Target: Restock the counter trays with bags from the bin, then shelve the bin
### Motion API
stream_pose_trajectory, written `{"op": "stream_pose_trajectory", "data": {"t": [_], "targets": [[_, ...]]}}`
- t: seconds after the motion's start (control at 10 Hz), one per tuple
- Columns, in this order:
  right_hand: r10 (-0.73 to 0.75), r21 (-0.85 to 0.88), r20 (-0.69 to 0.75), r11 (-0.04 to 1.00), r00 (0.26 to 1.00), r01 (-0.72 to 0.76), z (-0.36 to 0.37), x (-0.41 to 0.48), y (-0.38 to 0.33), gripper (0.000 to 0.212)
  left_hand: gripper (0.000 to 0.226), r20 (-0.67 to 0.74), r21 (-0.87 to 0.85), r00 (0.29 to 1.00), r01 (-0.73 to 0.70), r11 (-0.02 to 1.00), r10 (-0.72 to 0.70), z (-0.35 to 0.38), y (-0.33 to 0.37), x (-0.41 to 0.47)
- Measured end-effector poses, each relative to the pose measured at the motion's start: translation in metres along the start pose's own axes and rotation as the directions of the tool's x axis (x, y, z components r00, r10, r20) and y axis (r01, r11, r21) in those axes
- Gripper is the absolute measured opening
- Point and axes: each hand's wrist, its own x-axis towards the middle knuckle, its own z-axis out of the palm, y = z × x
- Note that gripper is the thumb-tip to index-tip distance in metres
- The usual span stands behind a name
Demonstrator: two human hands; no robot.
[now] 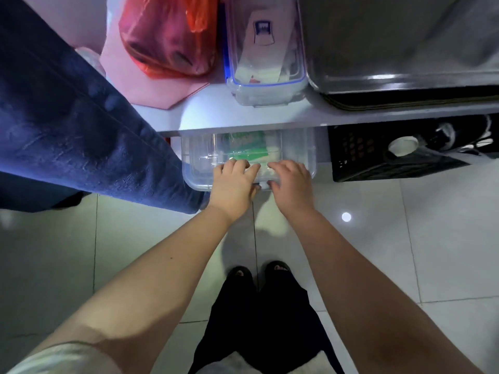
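A clear plastic bin with a lid sits low, half under the white counter, its near end sticking out over the floor. Green and white bags show through its lid. My left hand and my right hand both rest on the bin's near edge, side by side, fingers laid over the lid and thumbs down at the front rim. A second clear container with a blue rim stands on the counter above, holding white bags.
Another person's leg in blue denim stands close on the left, touching the bin's left side. A red plastic bag lies on the counter. A steel tray is at the right, a black crate below it. My feet stand on pale floor tiles.
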Motion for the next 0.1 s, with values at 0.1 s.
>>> {"op": "stream_pose_trajectory", "data": {"t": [0.1], "targets": [[0.045,0.054,-0.215,0.998,0.976,-0.034,-0.0723,-0.0225,0.0003,0.026,0.042,-0.097,0.003,0.981,-0.166,0.986,0.165,-0.0577,0.0487,0.0002]]}}
